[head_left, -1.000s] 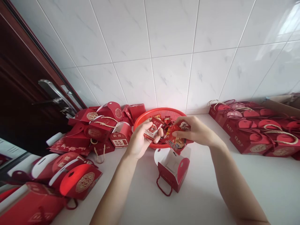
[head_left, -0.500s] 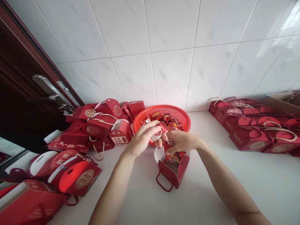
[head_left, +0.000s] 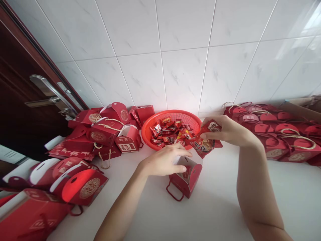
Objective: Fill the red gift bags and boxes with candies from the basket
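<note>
A small red gift box (head_left: 185,185) with a red cord handle stands open on the white tabletop. My left hand (head_left: 164,160) reaches over its opening, thumb and fingers apart, with nothing visible between them. Something red shows inside the box, partly hidden by that hand. To the right and above the box, my right hand (head_left: 229,132) pinches red snack packets (head_left: 204,147) with pale lettering; they overlap, apparently two of them. Just behind both hands sits a red plastic basket (head_left: 150,118) holding many wrapped candies (head_left: 168,130).
Red gift boxes (head_left: 107,132) are piled at the left, with more open ones (head_left: 86,189) nearer me. Rows of closed boxes (head_left: 276,144) stand at the right beside a cardboard carton (head_left: 296,108). A tiled wall (head_left: 185,77) rises behind; a dark door (head_left: 17,97) is left.
My right hand has lifted snack packets out of the box and moved right. My left hand has let go of its red packet and lowered over the box opening.
</note>
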Available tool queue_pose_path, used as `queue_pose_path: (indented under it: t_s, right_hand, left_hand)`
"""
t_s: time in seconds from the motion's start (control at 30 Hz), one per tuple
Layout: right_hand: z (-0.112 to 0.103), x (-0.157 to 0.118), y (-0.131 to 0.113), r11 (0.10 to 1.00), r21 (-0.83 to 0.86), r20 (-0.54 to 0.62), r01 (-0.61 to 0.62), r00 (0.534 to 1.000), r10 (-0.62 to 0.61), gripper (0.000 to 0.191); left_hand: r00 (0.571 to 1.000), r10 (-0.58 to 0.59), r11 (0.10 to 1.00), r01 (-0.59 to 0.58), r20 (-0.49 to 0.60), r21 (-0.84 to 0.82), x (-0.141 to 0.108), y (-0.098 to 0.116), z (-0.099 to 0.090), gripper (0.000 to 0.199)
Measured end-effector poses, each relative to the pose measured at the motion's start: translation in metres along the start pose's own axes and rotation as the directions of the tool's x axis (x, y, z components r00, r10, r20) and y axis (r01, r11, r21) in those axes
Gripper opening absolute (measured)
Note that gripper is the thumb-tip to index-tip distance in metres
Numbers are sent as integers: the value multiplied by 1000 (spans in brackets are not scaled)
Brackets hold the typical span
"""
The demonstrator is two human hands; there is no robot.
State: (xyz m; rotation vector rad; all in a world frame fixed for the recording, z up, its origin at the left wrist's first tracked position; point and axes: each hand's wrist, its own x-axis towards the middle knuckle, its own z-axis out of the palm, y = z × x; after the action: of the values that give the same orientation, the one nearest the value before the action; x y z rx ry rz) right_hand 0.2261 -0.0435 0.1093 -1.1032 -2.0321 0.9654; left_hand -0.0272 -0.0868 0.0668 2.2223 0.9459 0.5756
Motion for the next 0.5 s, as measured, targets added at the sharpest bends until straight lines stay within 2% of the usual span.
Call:
queue_pose_path:
  t_s: [0.1,0.2,0.27,0.43,0.5]
  right_hand:
    - [8,5,-4,998,14,33,60,998,-60,25]
    - [17,9,-8,985,109,14,137,990,-139,26]
    - [23,11,-10,969,197,1,150,988,-153,30]
    - [37,18,-11,935,331,-13,130,991,-133,34]
    - [40,20,-10,931,359,-13,65,998,-65,34]
  left_hand:
    - [982,-54,989,28,-182,-144,-1,1,-3,32]
    - [919,-152,935,14,-365,-355,0,1,-5,48]
    - [893,-202,909,18,-402,-416,1,1,-6,56]
    - [919,-180,918,29,-351,-395,0,7,-14,38]
    - [887,-181,935,21,-424,-355,-7,9,-23,36]
